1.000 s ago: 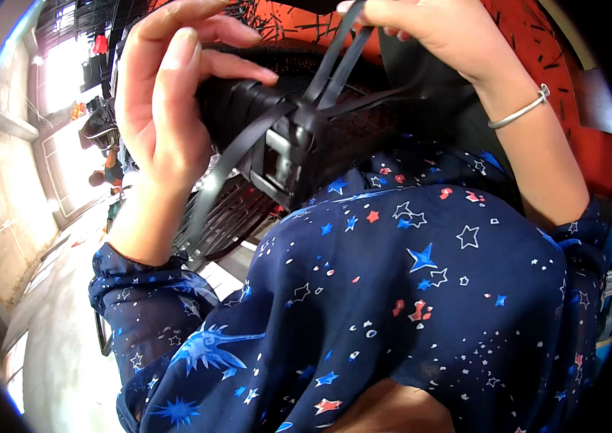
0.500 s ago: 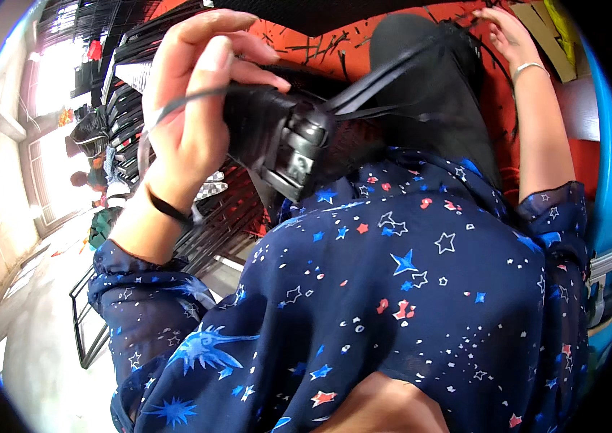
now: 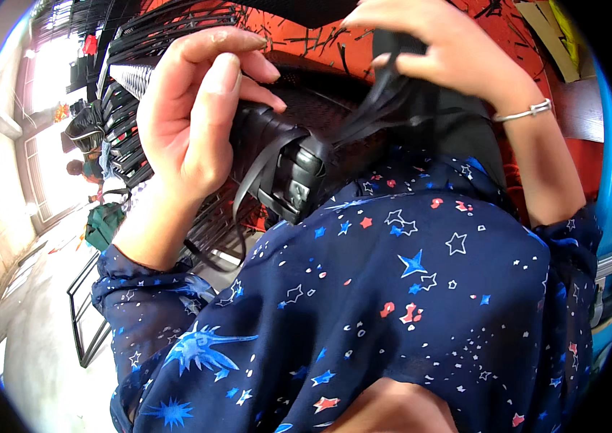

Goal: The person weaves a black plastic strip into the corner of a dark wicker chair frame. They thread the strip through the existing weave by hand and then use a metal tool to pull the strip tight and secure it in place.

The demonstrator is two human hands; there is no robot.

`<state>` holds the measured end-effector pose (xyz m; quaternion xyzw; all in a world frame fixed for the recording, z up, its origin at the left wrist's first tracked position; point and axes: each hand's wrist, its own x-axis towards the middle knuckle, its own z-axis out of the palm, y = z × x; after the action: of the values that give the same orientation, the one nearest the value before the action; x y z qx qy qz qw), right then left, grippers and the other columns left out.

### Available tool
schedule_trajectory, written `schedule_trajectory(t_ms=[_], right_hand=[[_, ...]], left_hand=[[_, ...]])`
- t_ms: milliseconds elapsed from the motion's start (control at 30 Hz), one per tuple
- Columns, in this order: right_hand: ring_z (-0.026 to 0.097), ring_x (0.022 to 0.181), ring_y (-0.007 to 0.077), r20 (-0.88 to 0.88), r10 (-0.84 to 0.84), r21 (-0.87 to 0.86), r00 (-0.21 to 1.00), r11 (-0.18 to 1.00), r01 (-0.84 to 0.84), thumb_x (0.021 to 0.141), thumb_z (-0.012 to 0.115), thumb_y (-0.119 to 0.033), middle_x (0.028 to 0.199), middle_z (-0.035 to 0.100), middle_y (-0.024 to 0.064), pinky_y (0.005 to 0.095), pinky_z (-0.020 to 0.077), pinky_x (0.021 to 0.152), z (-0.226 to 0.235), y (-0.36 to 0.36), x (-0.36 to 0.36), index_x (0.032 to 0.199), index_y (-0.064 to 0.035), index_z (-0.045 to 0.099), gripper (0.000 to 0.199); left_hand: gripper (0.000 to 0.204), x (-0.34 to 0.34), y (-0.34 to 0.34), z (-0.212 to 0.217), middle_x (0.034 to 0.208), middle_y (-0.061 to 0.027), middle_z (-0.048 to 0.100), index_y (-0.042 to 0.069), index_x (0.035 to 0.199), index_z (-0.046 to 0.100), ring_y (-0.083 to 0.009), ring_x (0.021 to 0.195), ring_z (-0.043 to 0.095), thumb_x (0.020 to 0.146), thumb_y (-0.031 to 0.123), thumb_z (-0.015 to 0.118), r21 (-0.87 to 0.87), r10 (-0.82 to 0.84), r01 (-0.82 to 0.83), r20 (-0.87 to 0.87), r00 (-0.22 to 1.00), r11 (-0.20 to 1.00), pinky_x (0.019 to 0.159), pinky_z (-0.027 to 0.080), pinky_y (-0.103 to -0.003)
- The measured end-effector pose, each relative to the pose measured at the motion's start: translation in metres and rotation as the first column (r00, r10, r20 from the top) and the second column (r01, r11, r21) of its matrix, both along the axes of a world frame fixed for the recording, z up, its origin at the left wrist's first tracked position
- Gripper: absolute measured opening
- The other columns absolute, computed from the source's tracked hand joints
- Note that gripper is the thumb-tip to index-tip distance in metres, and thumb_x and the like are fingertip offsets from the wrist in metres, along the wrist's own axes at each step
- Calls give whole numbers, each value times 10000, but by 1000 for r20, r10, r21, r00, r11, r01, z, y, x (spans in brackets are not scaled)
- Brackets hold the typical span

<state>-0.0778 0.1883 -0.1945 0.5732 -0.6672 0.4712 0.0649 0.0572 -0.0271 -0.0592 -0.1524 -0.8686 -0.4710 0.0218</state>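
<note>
My left hand grips the left end of a black plastic part, a rounded piece with ridges held against my chest. Thin black straps run from the part up to my right hand, which pinches them together above it. A silver bracelet sits on my right wrist. My dark blue star-patterned blouse fills the lower half of the view and hides what lies below the part.
An orange surface strewn with black strips lies behind my hands. Stacks of black wire frames stand at the left, with a person further off near a bright doorway. A black metal frame rests on the concrete floor.
My right hand has come back from the far upper right to the straps just above the part. My left hand has shifted its grip slightly on the part.
</note>
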Motion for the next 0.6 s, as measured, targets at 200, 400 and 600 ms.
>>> schedule_trajectory(t_ms=[200, 400, 600], right_hand=[[632, 748, 276, -118, 237, 26, 964, 971, -236, 755, 658, -197, 804, 624, 86, 381, 497, 675, 39, -8, 34, 854, -35, 635, 191], [580, 639, 194, -262, 41, -100, 964, 993, -69, 727, 765, -164, 831, 619, 35, 322, 434, 549, 42, 2, 52, 921, -56, 683, 237], [570, 592, 199, -177, -72, -299, 982, 954, 16, 717, 769, -136, 780, 613, 51, 313, 434, 515, 30, -5, 65, 863, -47, 676, 194]], left_hand=[[279, 4, 7, 3, 952, -190, 640, -106, 1159, 519, -199, 819, 653, 1003, 99, 412, -193, 18, -24, -36, 999, 981, 783, 536, -309], [273, 11, 8, 11, 945, -206, 641, -94, 1115, 530, -239, 815, 654, 996, 119, 407, -247, -14, 16, 11, 1000, 969, 751, 535, -320], [446, 6, -3, 17, 894, -197, 692, -82, 977, 641, -286, 800, 678, 824, 337, 626, -300, -232, 210, -38, 972, 931, 731, 544, -345]])
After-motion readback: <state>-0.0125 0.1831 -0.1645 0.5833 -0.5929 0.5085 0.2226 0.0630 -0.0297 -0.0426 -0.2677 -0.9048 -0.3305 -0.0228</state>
